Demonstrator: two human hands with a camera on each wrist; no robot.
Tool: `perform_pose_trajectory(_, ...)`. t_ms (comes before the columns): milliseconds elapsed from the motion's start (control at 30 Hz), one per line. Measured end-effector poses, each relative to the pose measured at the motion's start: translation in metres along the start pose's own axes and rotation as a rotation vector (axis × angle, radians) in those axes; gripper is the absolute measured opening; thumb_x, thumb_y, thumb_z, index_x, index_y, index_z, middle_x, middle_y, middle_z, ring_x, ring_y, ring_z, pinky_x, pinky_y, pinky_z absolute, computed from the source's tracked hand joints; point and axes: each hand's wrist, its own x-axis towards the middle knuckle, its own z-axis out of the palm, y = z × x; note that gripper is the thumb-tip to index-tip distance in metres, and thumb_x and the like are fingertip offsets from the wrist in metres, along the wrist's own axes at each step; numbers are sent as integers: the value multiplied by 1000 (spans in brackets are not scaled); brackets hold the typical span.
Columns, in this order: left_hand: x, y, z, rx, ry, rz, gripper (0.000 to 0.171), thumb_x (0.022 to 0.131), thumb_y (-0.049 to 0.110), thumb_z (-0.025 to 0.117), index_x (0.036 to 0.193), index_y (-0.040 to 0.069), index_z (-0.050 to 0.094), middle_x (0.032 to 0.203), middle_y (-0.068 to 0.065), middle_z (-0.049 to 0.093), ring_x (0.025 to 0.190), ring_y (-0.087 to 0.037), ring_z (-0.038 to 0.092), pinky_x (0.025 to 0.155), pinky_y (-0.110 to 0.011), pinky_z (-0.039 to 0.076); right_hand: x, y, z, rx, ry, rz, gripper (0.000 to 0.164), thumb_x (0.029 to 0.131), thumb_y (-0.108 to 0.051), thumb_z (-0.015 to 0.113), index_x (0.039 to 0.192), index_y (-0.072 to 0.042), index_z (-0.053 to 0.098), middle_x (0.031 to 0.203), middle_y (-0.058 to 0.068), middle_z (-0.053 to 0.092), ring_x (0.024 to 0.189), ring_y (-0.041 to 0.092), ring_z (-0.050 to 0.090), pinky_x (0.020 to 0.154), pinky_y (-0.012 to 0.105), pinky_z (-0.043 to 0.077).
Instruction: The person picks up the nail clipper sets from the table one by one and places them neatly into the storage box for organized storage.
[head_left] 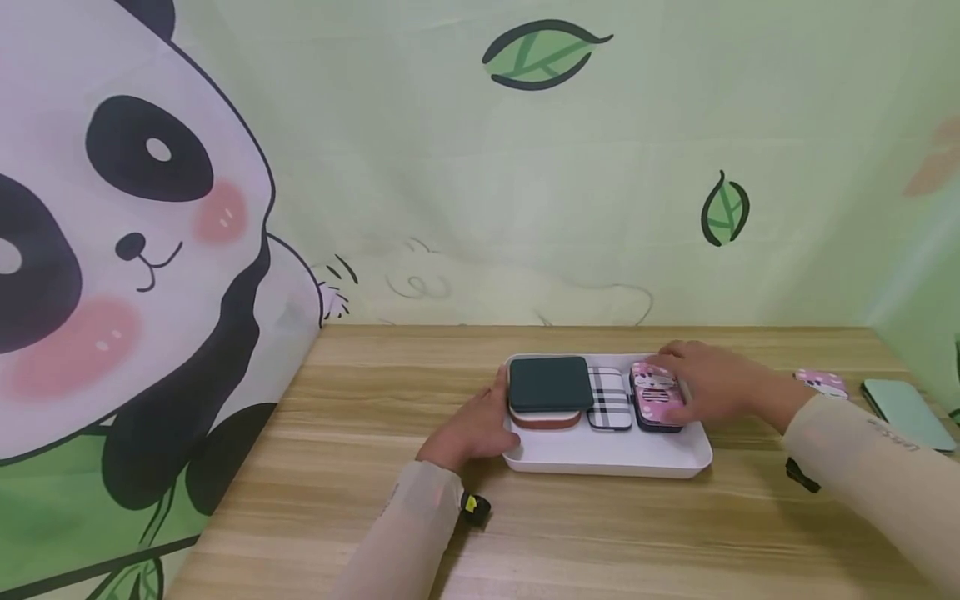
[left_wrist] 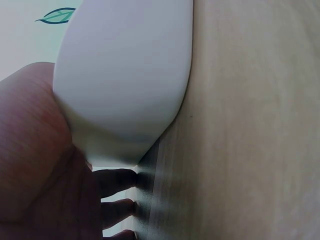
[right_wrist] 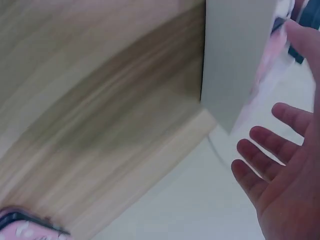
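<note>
A white tray [head_left: 607, 457] stands on the table, and my left hand [head_left: 474, 425] holds its left end, thumb at the front corner. In the left wrist view, the tray wall [left_wrist: 122, 65] hides part of this hand, and several fingertips reach down to the table. My right hand [head_left: 708, 383] is over the tray's right end at a pink cat-print case [head_left: 656, 404], which lies on a dark piece. In the right wrist view, the thumb is at the pink edge while the other fingers [right_wrist: 270, 145] are spread out straight. A plaid case [head_left: 611, 400] lies beside it.
At the tray's left, a dark green square case [head_left: 551, 383] is stacked on a brown-edged white piece [head_left: 545, 420]. Right of the tray, another pink printed case [head_left: 822, 382] and a pale green flat case [head_left: 907, 414] lie on the wooden table [head_left: 637, 533]. A panda-print cloth hangs behind.
</note>
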Motion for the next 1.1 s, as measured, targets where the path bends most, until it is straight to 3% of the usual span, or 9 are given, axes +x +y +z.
perform_pose_trajectory(267, 0, -2, -2, 24, 1, 16, 111, 81, 29, 68, 161, 11, -6, 165, -8, 26, 150, -26, 29, 121, -40, 26, -16, 33, -17, 49, 42, 98, 81, 88, -57, 67, 147, -6, 47, 144, 27, 49, 129, 50, 48, 101, 67, 41)
perform_pose_trajectory(500, -8, 4, -7, 4, 13, 37, 107, 81, 26, 67, 161, 5, -1, 164, -12, 28, 149, -30, 30, 121, -43, 27, -31, 75, -13, 10, 45, 151, 81, 92, -58, 62, 143, 2, 48, 135, 34, 51, 122, 53, 50, 98, 67, 42)
perform_pose_trajectory(600, -8, 4, -7, 3, 15, 41, 107, 81, 26, 67, 161, 5, -1, 163, -13, 29, 149, -31, 31, 120, -43, 28, -41, 91, -10, 15, 5, 156, 83, 86, -52, 72, 141, 4, 49, 133, 38, 50, 121, 57, 49, 96, 68, 42)
perform_pose_trajectory(767, -8, 4, -7, 0, 19, 44, 108, 80, 26, 68, 161, 6, -1, 162, -13, 31, 147, -30, 34, 119, -43, 30, -61, 109, -5, 12, -75, 160, 101, 68, -49, 88, 140, 8, 47, 129, 42, 49, 116, 61, 49, 90, 69, 44)
perform_pose_trajectory(1100, -9, 4, -6, -8, 24, 54, 106, 80, 24, 65, 161, 6, -2, 163, -13, 30, 149, -30, 31, 119, -42, 30, -82, 131, 11, -2, -174, 200, 111, 53, -34, 98, 138, 10, 42, 130, 48, 41, 112, 69, 45, 84, 73, 45)
